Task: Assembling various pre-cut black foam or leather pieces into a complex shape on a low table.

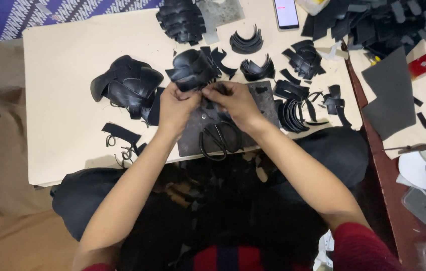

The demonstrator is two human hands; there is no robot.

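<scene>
While black scissors (216, 140) lie on the grey mat (193, 138), the left hand (177, 108) and right hand (234, 100) – fingers closed – pinch one black leather piece (193, 70) together.

Left hand (177, 106) and right hand (233, 100) pinch a black leather piece (193, 69) above scissors (219, 140) on a grey slab (193, 138)

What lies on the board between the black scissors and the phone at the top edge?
In the head view, both hands, left hand and right hand, pinching black leather pieces.

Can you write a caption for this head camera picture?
Two hands pinch a black leather piece above scissors.
</scene>
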